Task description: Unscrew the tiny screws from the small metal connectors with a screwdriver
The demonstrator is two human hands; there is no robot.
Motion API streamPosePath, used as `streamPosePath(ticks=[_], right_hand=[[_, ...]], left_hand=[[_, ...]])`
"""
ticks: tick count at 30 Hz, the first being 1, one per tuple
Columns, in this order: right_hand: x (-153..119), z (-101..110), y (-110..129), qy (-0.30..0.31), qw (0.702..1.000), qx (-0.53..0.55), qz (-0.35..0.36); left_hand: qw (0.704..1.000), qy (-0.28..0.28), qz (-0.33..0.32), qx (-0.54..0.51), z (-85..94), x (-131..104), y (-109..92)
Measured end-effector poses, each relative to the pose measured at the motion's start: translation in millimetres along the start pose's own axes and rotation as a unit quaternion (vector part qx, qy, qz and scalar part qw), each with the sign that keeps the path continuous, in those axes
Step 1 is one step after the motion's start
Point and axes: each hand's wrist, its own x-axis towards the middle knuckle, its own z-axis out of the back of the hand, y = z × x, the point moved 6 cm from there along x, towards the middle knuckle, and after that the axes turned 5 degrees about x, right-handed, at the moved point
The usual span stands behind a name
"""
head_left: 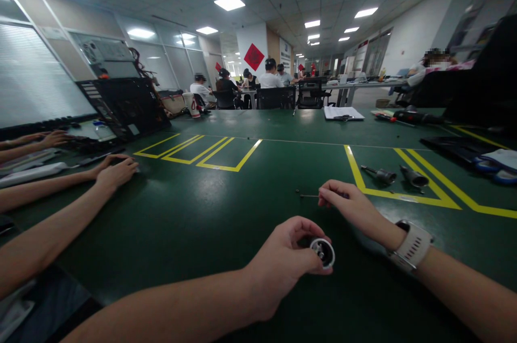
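Observation:
My left hand point(283, 262) is wrapped round a short hollow metal cylinder point(333, 260), its bright round rim facing me and small metal parts showing inside. In my right hand point(347, 205), which wears a watch point(412, 246) at the wrist, a thin screwdriver point(310, 196) is pinched; its slim shaft points left just above or on the table, and most of its handle is hidden by the fingers. Near the tip lies a tiny dark piece point(297, 190), perhaps a screw. Beyond my right hand, two metal parts with cup-like ends point(385, 175) point(414, 176) lie inside a yellow-taped outline.
The green table point(181, 214) carries yellow tape outlines point(238, 165). Another person's hands point(117, 170) rest at the left edge. A clipboard with paper point(343, 113), a power tool point(416, 116) and blue-handled scissors point(490, 168) lie farther off. A paper cup point(191, 105) stands at the back.

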Motion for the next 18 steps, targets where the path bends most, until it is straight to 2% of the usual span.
streamPosePath(ticks=[4, 10, 14, 18], right_hand=[[0, 4, 7, -0.007, 0.999, -0.053, 0.005], [-4, 12, 19, 0.020, 0.991, -0.115, -0.070], [-5, 8, 17, -0.010, 0.996, -0.064, -0.054], [-8, 15, 22, -0.057, 0.996, 0.059, -0.030]], left_hand=[[1.000, -0.003, -0.004, -0.002, 0.6, 3, 2], [1.000, 0.000, -0.009, -0.017, 1.6, 7, 4], [1.000, -0.005, -0.012, -0.015, 3.1, 8, 2], [0.999, -0.014, -0.021, -0.020, 5.5, 8, -1]])
